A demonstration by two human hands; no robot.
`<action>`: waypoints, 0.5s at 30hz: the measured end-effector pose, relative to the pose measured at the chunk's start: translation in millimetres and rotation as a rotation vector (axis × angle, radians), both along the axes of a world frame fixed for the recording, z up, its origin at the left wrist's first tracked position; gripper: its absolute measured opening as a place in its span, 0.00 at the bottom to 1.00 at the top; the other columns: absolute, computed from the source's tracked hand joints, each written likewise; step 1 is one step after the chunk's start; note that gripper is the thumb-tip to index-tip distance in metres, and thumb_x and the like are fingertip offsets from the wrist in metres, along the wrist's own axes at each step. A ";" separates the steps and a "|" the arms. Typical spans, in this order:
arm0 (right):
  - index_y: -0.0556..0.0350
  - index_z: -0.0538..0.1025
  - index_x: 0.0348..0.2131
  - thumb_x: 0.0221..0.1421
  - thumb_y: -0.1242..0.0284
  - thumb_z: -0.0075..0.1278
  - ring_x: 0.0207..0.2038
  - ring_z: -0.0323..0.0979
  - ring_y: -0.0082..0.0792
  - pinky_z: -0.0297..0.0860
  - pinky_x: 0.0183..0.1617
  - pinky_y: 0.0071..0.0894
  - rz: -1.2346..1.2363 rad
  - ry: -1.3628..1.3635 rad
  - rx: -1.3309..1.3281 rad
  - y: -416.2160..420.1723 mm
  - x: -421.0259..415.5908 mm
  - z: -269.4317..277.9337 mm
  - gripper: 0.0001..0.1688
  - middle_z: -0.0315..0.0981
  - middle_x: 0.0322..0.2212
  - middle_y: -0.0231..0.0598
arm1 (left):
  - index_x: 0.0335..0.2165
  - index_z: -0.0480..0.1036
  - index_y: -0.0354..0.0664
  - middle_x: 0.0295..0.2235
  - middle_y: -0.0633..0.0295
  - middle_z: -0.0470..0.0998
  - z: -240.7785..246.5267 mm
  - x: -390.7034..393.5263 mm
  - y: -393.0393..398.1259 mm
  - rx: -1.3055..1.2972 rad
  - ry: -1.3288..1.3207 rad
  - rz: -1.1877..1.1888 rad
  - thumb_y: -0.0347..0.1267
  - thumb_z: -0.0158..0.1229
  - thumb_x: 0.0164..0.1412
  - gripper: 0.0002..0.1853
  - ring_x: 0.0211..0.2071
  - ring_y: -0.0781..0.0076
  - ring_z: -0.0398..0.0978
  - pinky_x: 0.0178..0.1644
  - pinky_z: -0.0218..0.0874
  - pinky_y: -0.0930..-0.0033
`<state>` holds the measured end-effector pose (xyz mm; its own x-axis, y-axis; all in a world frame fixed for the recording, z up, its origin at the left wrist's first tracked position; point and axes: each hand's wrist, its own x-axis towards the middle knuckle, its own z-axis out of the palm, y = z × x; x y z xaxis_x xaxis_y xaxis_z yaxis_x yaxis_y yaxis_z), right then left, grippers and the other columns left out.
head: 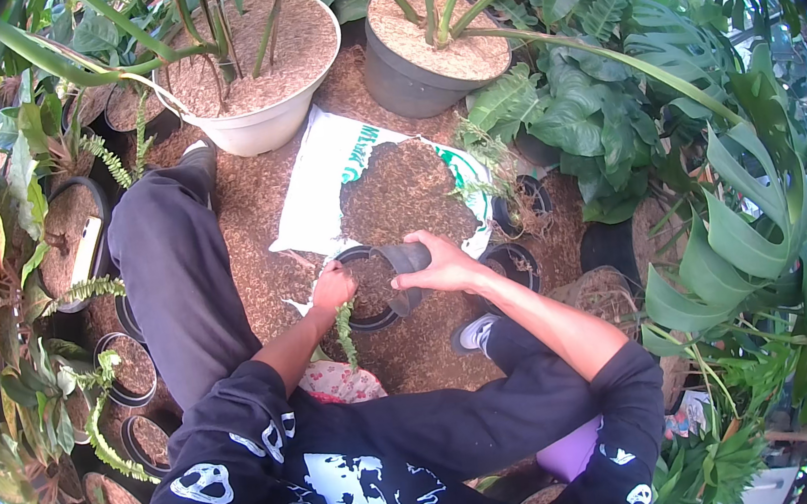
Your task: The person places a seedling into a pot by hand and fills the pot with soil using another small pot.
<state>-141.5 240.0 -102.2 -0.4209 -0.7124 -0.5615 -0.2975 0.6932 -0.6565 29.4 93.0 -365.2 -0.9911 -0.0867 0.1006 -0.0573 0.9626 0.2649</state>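
My right hand (443, 264) grips a small dark plastic pot (405, 261), tipped sideways over a larger black plastic pot (374, 323). Brown growing medium (371, 284) shows in the larger pot. My left hand (333, 288) is at that pot's left rim, its fingers curled; a green fern frond (346, 336) hangs beside the wrist. Whether the left fingers hold the rim or the plant cannot be told. Just beyond the pots lies a torn white sack (313, 195) with green print, open over a heap of brown growing medium (404, 191).
A large white pot (260, 130) and a large dark grey pot (413, 81) with tall plants stand beyond the sack. Small black pots (517, 268) sit at the right. Potted ferns line the left, where a phone-like object (86, 249) rests on a pot. Broad monstera leaves (742, 240) reach in from the right.
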 end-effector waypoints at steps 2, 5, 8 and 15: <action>0.66 0.65 0.60 0.33 0.48 0.72 0.55 0.71 0.52 0.67 0.60 0.43 -0.046 -0.037 0.029 -0.7 -0.3 -1.1 0.63 0.69 0.52 0.64 | 0.23 0.79 0.46 0.32 0.66 0.82 3.3 -0.8 0.5 -0.003 -0.054 -0.018 0.32 0.55 0.50 0.07 0.37 0.70 0.78 0.53 0.60 0.65; 0.64 0.65 0.61 0.33 0.47 0.71 0.57 0.70 0.55 0.66 0.61 0.45 0.046 0.080 0.043 1.2 -1.2 -4.7 0.63 0.67 0.53 0.66 | 0.26 0.80 0.48 0.33 0.68 0.82 9.9 0.5 -0.6 0.027 -0.012 -0.023 0.37 0.60 0.48 0.07 0.38 0.70 0.78 0.52 0.60 0.65; 0.66 0.64 0.61 0.38 0.48 0.70 0.59 0.68 0.52 0.64 0.63 0.44 0.071 0.098 0.128 -0.8 0.4 3.3 0.61 0.67 0.55 0.63 | 0.30 0.80 0.52 0.33 0.71 0.81 27.3 -0.2 1.0 0.061 0.012 -0.046 0.43 0.65 0.45 0.13 0.37 0.71 0.77 0.51 0.60 0.65; 0.59 0.65 0.62 0.32 0.45 0.71 0.58 0.67 0.59 0.65 0.63 0.47 0.062 0.087 0.119 -0.1 -1.0 -1.3 0.64 0.64 0.54 0.66 | 0.33 0.81 0.56 0.33 0.73 0.80 27.3 -0.4 0.2 0.077 -0.002 -0.028 0.48 0.67 0.46 0.16 0.36 0.71 0.76 0.50 0.60 0.67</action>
<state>-142.5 239.9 -103.5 -0.4292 -0.6689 -0.6069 -0.3946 0.7433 -0.5402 29.1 93.1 -337.9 -0.9935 -0.0659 0.0928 -0.0309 0.9407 0.3380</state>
